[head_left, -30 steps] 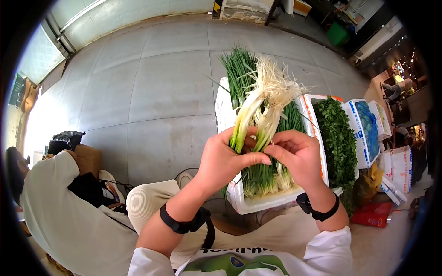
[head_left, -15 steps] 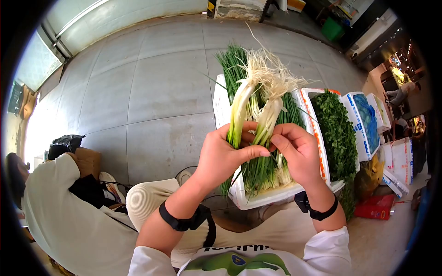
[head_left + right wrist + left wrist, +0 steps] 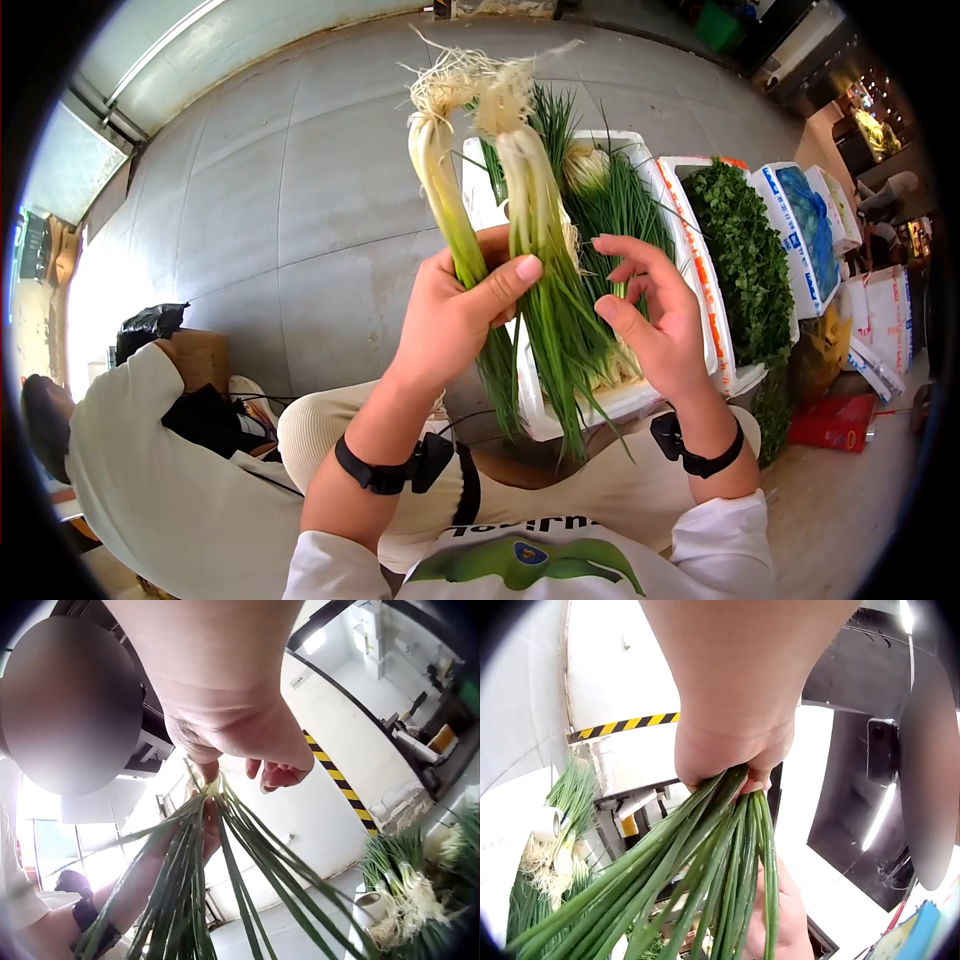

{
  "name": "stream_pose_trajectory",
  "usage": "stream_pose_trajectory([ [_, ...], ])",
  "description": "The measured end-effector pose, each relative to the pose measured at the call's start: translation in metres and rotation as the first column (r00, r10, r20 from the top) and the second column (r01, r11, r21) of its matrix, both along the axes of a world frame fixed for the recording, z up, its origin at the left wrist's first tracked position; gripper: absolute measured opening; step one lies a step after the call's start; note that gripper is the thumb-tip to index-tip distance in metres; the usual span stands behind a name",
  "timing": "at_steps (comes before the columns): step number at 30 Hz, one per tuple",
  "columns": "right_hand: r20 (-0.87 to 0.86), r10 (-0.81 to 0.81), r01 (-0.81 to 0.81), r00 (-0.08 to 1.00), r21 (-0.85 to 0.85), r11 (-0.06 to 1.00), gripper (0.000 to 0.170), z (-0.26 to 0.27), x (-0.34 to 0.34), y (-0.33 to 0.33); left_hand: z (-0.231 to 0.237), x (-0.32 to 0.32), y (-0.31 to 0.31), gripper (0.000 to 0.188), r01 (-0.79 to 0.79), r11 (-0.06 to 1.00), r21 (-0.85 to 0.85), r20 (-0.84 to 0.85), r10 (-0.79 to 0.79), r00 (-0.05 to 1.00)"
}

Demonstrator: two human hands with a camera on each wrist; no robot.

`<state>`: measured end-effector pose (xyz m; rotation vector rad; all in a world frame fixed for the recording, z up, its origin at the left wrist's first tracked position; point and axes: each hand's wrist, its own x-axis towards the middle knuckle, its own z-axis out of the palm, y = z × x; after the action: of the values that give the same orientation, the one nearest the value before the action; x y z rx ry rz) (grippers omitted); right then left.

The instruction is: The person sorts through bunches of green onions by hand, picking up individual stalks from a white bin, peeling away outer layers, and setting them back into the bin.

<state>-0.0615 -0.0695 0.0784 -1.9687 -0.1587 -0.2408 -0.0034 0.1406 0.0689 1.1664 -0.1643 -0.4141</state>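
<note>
A bunch of spring onions [image 3: 535,200] is gripped in the left hand [image 3: 440,315], its thumb laid across the stems. The bunch splits into two clumps, pale roots upward and green leaves hanging toward the lap. To the right of it, the right hand [image 3: 655,320] is held apart with loosely bent fingers and nothing in them. Below both hands stands a white foam box [image 3: 478,205] holding more spring onions [image 3: 635,205]. In the left wrist view the long leaves [image 3: 705,855] drop from under the left palm; the right wrist view shows these leaves [image 3: 187,877] below the right hand.
Right of the foam box is another box of leafy green herbs [image 3: 740,250], then one with blue wrapping [image 3: 805,240]. A red packet [image 3: 835,422] lies on the floor. At left are another person's pale clothing [image 3: 170,480], a black bag [image 3: 150,330] and a cardboard box [image 3: 203,358].
The left hand has turned and moved the spring onions up and left, with the leaves now hanging in plain sight. My right hand has let go of the stems and drawn away.
</note>
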Motion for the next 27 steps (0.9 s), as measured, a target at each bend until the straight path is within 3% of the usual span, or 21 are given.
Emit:
stream_pose_trajectory([
  [2, -0.041, -0.012, 0.014, 0.999, 0.048, 0.999, 0.046, -0.006, -0.002, -0.003, 0.001, 0.003, 0.004, 0.041, 0.088, 0.996, 0.012, 0.037, -0.088, 0.995],
  [4, -0.118, 0.03, -0.036, 0.993, -0.045, 0.998, 0.044, -0.009, -0.005, -0.005, -0.001, 0.004, 0.004, 0.041, 0.106, 0.994, 0.031, 0.047, -0.108, 0.993],
  [12, -0.083, 0.035, -0.041, 0.996, -0.076, 0.996, 0.038, -0.016, -0.003, -0.017, -0.006, 0.008, 0.002, 0.049, 0.134, 0.988, 0.075, 0.062, -0.139, 0.988],
  [15, -0.066, 0.03, -0.033, 0.997, -0.045, 0.998, 0.037, -0.018, -0.003, -0.022, -0.005, 0.009, 0.0, 0.035, 0.139, 0.989, 0.054, 0.06, -0.142, 0.988],
  [20, -0.083, -0.003, 0.009, 0.997, 0.081, 0.997, 0.032, -0.021, -0.002, -0.028, -0.01, 0.01, -0.002, 0.036, 0.155, 0.986, 0.064, 0.087, -0.161, 0.983],
  [27, -0.093, -0.003, 0.011, 0.996, 0.082, 0.997, 0.031, -0.021, -0.003, -0.033, -0.011, 0.011, -0.001, 0.038, 0.142, 0.988, 0.066, 0.125, -0.15, 0.981],
])
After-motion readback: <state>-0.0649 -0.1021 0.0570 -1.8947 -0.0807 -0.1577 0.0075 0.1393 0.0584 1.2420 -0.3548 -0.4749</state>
